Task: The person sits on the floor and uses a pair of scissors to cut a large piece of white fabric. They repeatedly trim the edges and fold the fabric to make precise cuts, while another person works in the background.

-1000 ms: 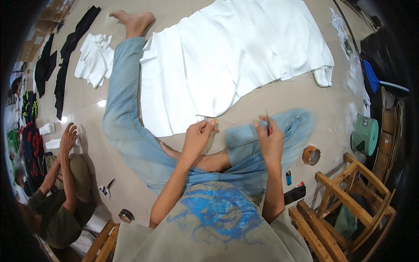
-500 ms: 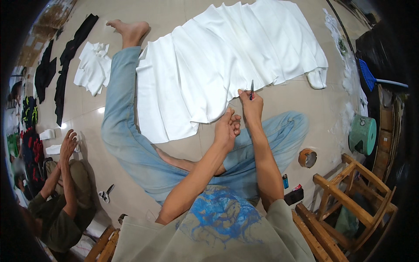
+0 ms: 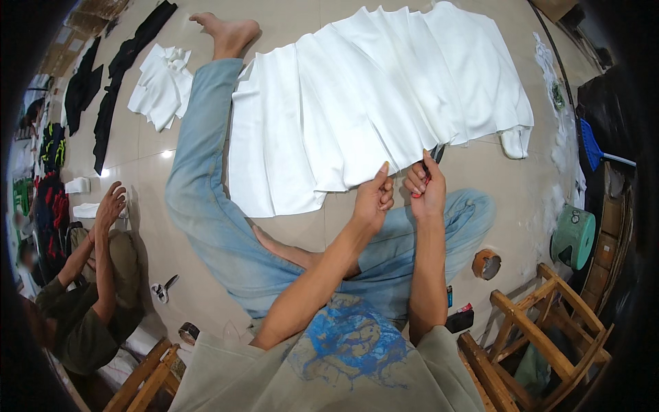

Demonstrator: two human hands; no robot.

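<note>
Apparently snips (image 3: 439, 152) in right hand (image 3: 430, 193)

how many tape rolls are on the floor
2: one orange-brown tape roll at lower right, one darker tape roll at lower left by the picture's dark rim. Others may be hidden.

Most of the dark-bladed tool (image 3: 438, 154) is hidden in the curled right hand (image 3: 425, 185), so its kind is unclear, and whether the left hand (image 3: 374, 196) pinches the white cloth (image 3: 364, 103) or merely touches it is too small to tell. The right forearm (image 3: 429, 275) partly covers a blue lighter (image 3: 449, 297). The lower edge cuts off the printed shirt (image 3: 357, 350) and a wooden frame (image 3: 147, 376), while a co-worker's (image 3: 86, 336) head fades into the dark rim.
</note>
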